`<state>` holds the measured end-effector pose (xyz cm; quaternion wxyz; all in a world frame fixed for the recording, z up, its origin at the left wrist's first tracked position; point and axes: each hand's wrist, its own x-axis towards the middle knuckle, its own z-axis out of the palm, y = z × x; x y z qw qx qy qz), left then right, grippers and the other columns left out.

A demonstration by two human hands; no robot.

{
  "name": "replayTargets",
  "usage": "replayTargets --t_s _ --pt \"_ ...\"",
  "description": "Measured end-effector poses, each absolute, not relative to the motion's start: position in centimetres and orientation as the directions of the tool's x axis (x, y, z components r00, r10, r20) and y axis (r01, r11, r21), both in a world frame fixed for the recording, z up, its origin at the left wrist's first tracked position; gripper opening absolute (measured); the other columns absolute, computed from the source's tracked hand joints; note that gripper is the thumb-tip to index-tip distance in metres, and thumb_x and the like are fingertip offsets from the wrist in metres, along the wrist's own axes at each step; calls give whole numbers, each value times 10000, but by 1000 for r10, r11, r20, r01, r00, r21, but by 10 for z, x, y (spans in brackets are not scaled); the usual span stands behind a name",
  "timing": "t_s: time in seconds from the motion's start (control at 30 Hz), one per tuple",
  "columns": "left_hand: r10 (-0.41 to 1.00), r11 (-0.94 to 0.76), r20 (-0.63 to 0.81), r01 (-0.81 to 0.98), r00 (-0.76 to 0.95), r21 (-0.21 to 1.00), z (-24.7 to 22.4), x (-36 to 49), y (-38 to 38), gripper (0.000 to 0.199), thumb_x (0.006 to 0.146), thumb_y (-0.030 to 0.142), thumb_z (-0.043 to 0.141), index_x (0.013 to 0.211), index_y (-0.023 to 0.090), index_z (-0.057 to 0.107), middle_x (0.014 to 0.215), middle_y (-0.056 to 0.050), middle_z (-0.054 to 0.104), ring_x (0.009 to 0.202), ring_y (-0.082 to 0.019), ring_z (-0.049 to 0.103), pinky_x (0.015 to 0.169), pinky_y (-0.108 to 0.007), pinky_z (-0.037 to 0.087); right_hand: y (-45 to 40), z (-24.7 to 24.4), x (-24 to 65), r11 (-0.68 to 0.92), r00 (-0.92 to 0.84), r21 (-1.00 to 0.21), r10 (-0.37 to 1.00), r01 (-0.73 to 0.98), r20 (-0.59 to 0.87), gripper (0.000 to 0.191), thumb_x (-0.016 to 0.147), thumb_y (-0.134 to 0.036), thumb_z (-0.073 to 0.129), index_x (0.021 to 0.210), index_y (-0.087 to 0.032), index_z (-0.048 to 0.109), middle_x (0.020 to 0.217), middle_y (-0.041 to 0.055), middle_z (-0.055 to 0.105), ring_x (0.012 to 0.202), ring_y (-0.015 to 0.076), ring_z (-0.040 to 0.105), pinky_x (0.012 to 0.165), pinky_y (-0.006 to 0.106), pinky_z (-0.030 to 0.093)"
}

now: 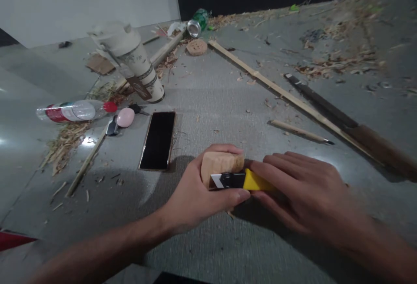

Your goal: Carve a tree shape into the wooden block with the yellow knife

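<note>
In the lower middle of the head view, my left hand (pixel 195 188) wraps round a small block of pale wood (pixel 220 162), fingers behind it and thumb along the near side. My right hand (pixel 293 184) is closed on a yellow and black utility knife (pixel 256 180). Its short blade points left and lies against or just in front of the block's near face; exact contact cannot be made out. The left thumb tip rests close by the knife's yellow body. Part of the handle is hidden inside my right hand.
A phone (pixel 158 140) lies left of my hands, near a pink oval object (pixel 125 117), a plastic bottle (pixel 78 111) and a patterned tumbler (pixel 140 67). To the right lie a pencil (pixel 299 132), a long wooden stick (pixel 260 77) and a large wooden-handled blade (pixel 325 106). Shavings litter the floor.
</note>
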<state>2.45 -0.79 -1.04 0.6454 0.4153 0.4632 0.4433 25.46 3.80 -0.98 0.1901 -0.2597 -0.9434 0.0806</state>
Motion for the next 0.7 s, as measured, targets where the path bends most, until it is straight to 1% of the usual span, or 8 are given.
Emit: replayTargets --t_s 0.07,0.23,0.33,0.47,0.63,0.7 --pt "963 240 -213 -172 162 955 -10 25 -9 546 726 220 933 1224 223 707 1039 -33 719 875 -181 650 761 -266 572 37 -11 253 854 -788 -243 518 460 332 203 1036 -337 571 1188 -207 605 832 41 669 696 219 593 643 372 392" --pt "978 180 -161 -147 131 973 -12 27 -12 485 746 243 927 1183 202 719 1088 -53 736 951 -206 681 844 -297 590 31 -10 252 835 -751 -190 547 515 370 146 1026 -329 581 1085 -219 657 806 53 691 659 225 579 625 390 375" --pt "984 143 -123 -162 130 976 -16 28 -13 467 769 273 926 1181 205 717 1072 -49 739 910 -184 682 816 -277 591 27 -10 252 830 -736 -136 546 542 401 153 1034 -337 583 1062 -210 664 830 68 720 650 220 575 630 394 376" --pt "978 186 -163 -193 133 963 -19 29 -14 487 770 298 936 1189 203 706 994 -37 735 813 -168 691 748 -273 596 24 -11 249 818 -723 -88 547 568 423 167 1045 -356 583 1048 -207 658 838 65 731 657 225 582 632 398 370" --pt "973 220 -199 -221 116 950 -22 29 -15 506 768 314 940 1199 209 697 969 -31 738 788 -175 711 739 -289 596 20 -15 246 804 -707 -70 557 590 435 147 1058 -337 572 1065 -204 635 833 58 723 678 223 597 652 389 393" --pt "974 219 -201 -211 105 953 -22 29 -15 479 790 322 924 1198 207 702 984 -36 743 790 -178 714 745 -295 597 17 -16 244 793 -688 -86 571 603 448 146 1063 -332 567 1069 -201 631 827 58 723 677 222 613 642 384 398"
